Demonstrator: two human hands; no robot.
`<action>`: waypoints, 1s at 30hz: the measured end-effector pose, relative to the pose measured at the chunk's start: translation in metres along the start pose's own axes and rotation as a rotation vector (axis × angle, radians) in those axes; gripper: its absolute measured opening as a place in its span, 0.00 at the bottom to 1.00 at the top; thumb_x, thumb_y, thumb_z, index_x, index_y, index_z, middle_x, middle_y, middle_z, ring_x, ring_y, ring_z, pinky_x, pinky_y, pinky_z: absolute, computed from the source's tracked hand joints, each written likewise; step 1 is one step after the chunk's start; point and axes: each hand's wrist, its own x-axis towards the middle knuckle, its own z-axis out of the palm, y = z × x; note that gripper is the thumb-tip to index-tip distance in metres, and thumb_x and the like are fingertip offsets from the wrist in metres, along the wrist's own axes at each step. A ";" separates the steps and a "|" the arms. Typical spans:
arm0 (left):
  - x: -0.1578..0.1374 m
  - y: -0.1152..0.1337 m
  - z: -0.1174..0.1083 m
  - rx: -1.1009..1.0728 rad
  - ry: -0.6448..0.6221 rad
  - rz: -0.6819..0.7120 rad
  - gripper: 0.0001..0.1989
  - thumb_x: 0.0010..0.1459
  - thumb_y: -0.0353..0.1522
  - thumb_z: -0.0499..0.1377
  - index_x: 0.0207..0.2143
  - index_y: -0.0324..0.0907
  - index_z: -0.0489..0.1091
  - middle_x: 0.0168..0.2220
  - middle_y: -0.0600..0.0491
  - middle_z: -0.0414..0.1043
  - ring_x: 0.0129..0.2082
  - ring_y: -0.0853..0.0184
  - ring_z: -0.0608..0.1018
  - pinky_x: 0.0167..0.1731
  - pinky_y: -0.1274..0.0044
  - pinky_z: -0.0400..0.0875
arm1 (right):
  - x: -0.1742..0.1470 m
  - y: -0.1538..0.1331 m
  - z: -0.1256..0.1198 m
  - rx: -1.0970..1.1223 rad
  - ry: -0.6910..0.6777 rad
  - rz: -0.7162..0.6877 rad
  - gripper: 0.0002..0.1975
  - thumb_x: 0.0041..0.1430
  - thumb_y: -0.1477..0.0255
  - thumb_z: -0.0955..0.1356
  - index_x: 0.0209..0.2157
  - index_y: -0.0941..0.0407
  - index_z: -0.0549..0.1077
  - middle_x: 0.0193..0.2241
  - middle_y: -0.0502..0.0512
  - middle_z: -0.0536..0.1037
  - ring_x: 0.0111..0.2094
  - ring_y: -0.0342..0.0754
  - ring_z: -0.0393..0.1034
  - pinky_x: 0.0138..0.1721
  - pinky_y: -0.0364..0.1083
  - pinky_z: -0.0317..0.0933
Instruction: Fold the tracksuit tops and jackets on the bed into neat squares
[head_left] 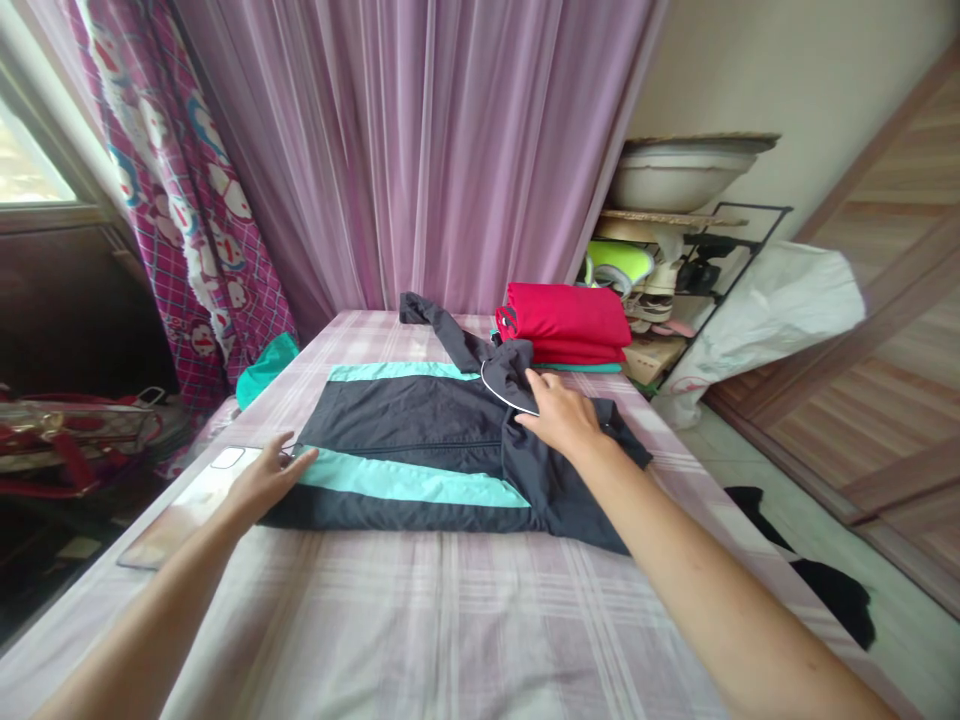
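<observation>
A dark grey jacket [405, 415] with mint stripes lies on the checked cloth, its zip running sideways across the middle. One sleeve [442, 325] stretches toward the back; the fabric at the right is bunched, with a curved white piping. At the jacket's left end is my left hand [270, 480], thumb and fingers apart, close to a thin dark cord loop. My right hand [562, 415] rests on the bunched part near the white piping, thumb and forefinger spread; its underside is hidden.
A folded red garment pile [566, 320] sits behind the jacket at the right. A phone [180, 510] lies by my left forearm. Teal fabric [266, 370] hangs at the left edge. Purple curtains [420, 150] close off the back; a rack with a basin [682, 175] stands right.
</observation>
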 end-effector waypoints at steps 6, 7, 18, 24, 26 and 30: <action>0.003 -0.013 0.017 -0.011 0.021 0.090 0.29 0.53 0.51 0.52 0.52 0.46 0.70 0.41 0.49 0.79 0.42 0.55 0.80 0.40 0.70 0.72 | 0.051 -0.021 -0.008 -0.011 -0.123 -0.074 0.15 0.65 0.69 0.62 0.49 0.55 0.75 0.42 0.64 0.80 0.46 0.57 0.74 0.44 0.49 0.62; 0.002 -0.017 0.019 -0.027 0.013 0.087 0.27 0.53 0.51 0.52 0.49 0.47 0.71 0.40 0.50 0.80 0.41 0.56 0.80 0.39 0.71 0.71 | 0.055 -0.018 -0.016 0.054 -0.108 -0.119 0.14 0.66 0.67 0.61 0.46 0.53 0.76 0.41 0.60 0.81 0.44 0.55 0.75 0.44 0.47 0.62; 0.006 -0.035 0.025 -0.242 0.186 -0.073 0.25 0.52 0.50 0.52 0.45 0.44 0.68 0.36 0.49 0.75 0.39 0.54 0.77 0.40 0.66 0.72 | 0.149 0.009 -0.015 0.421 0.034 0.095 0.24 0.65 0.67 0.61 0.61 0.57 0.63 0.45 0.58 0.80 0.37 0.49 0.76 0.43 0.46 0.65; 0.003 -0.031 0.017 -0.234 0.130 -0.011 0.35 0.51 0.52 0.51 0.55 0.40 0.65 0.48 0.44 0.73 0.50 0.52 0.75 0.51 0.63 0.70 | 0.073 0.048 0.020 0.191 -0.020 0.128 0.20 0.62 0.63 0.63 0.53 0.53 0.74 0.46 0.56 0.81 0.47 0.52 0.74 0.43 0.45 0.63; 0.003 -0.028 0.015 -0.197 0.116 -0.009 0.37 0.50 0.52 0.50 0.57 0.38 0.64 0.50 0.42 0.72 0.52 0.52 0.74 0.52 0.63 0.70 | 0.031 0.071 0.021 0.137 -0.001 0.216 0.19 0.61 0.60 0.63 0.48 0.52 0.76 0.42 0.55 0.82 0.44 0.52 0.75 0.39 0.45 0.63; 0.002 -0.023 0.016 -0.047 0.150 0.043 0.40 0.51 0.52 0.48 0.59 0.36 0.62 0.44 0.42 0.74 0.47 0.53 0.78 0.46 0.65 0.73 | -0.038 0.103 0.025 0.230 -0.089 0.348 0.21 0.60 0.55 0.63 0.41 0.53 0.79 0.35 0.56 0.83 0.35 0.53 0.76 0.32 0.46 0.62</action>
